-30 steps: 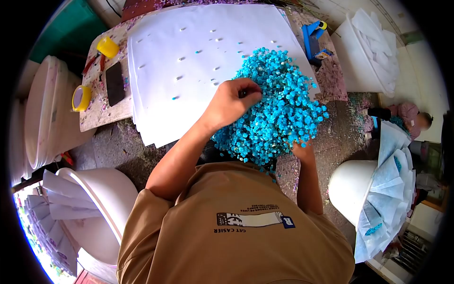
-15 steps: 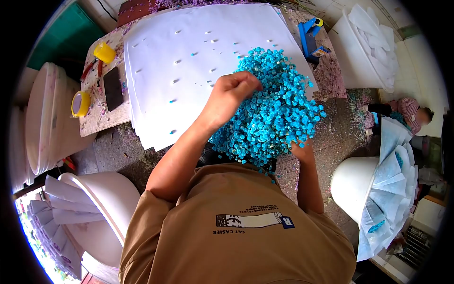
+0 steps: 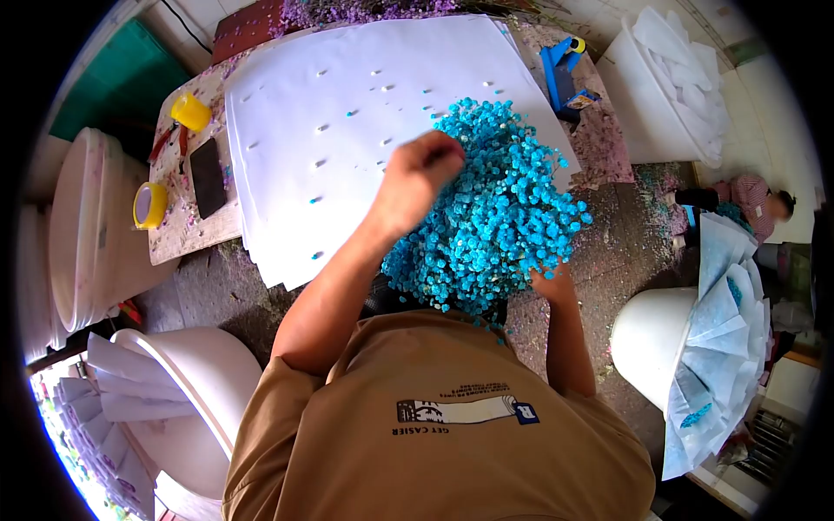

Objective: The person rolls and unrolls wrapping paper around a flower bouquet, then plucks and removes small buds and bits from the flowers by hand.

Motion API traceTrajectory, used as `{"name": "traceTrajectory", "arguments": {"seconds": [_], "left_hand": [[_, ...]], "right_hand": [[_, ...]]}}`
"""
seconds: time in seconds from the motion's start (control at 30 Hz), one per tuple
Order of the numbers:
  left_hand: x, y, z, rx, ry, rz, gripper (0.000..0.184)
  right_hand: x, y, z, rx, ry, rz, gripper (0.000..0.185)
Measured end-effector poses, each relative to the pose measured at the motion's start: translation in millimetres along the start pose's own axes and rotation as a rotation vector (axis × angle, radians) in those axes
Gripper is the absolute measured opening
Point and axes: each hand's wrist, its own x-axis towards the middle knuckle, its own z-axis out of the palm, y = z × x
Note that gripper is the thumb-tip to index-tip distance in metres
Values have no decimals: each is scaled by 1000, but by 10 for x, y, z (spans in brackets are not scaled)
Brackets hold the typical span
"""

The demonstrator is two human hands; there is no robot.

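Note:
A full bunch of bright blue baby's breath point(image 3: 499, 213) is held in front of my body, over the near edge of the table. My right hand point(image 3: 553, 282) grips it from below on the right; the blossoms cover most of those fingers and the stems. At the bunch's upper left, my left hand point(image 3: 415, 178) has its fingers curled into a pinch, touching or close to the blossoms. Whatever lies between those fingertips is too small to make out. Beneath lie large white paper sheets point(image 3: 287, 113) dotted with small white and blue bits.
Yellow tape rolls point(image 3: 150, 206), a phone point(image 3: 208, 178) and red-handled pliers point(image 3: 162, 143) lie on the left. A blue tape dispenser point(image 3: 560, 82) stands right. White tubs point(image 3: 647, 334) holding wrapped bunches flank me. Another person point(image 3: 749, 204) sits far right.
My left hand has shifted slightly along the bunch's upper left side, its fingers still curled. The bunch sits slightly lower and further left; the right hand keeps its hold.

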Motion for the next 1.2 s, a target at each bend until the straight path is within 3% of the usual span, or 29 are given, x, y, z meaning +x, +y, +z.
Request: {"name": "traceTrajectory", "arguments": {"seconds": [0.03, 0.1, 0.13, 0.2, 0.3, 0.37, 0.43, 0.47, 0.5, 0.57, 0.63, 0.7, 0.8, 0.87, 0.9, 0.97, 1.0, 1.07, 1.1, 1.17, 1.2], "left_hand": [[119, -41, -175, -146, -82, -138, 18], [269, 33, -105, 163, 66, 3, 15], [347, 14, -76, 164, 70, 9, 15], [485, -128, -19, 665, 109, 346, 12], [626, -267, 55, 904, 74, 236, 13], [649, -307, 24, 872, 72, 287, 14], [683, -365, -37, 391, 229, 262, 11], [716, -312, -100, 171, 249, 180, 15], [723, -251, -211, -170, 182, -158, 21], [707, -234, -319, -269, 121, -202, 27], [699, -223, -248, -27, 131, -172, 31], [847, -483, -233, 276, 107, 40, 32], [931, -536, -220, 356, 45, 67, 31], [926, -453, -189, 172, 155, 90, 26], [914, -417, -167, 31, 241, -22, 23], [805, -182, -278, -349, 36, -104, 16], [730, -51, -236, -346, 31, -108, 16], [579, 263, -19, 17, -32, 72, 22], [632, 125, 99, 90, -48, 306, 24], [553, 323, 212, 586, -81, 367, 20], [594, 204, 269, 683, 9, 506, 17]], "right_hand": [[-4, -15, 4, -5, 3, -11, 46], [45, -35, -1, -194, -13, -161, 47], [91, -35, -8, -296, -26, -232, 48], [-21, 63, -38, -248, -13, -129, 49], [-15, -22, -85, -445, -59, -54, 53], [-16, 94, -81, -445, -64, -133, 54], [-55, 129, -77, -432, -74, -126, 56], [-58, 94, -48, -269, -36, -26, 55], [-68, 99, -36, -186, -22, 24, 55], [-88, 144, -39, -155, -17, 53, 55], [-59, 176, -35, -206, -32, 28, 54], [-29, 121, -24, -278, -47, -61, 52], [45, -55, -27, -309, -45, -77, 46], [47, -52, -41, -381, -52, -126, 43], [32, -50, -31, -446, -69, -175, 41], [34, -107, -1, -426, -10, -140, 40], [69, -118, -4, -408, -27, -178, 40], [61, -114, -11, -414, -67, -207, 38], [58, -110, -4, -412, -68, -207, 38], [109, -185, 28, -375, -43, -204, 39], [135, -233, 30, -375, -39, -207, 39]]}}
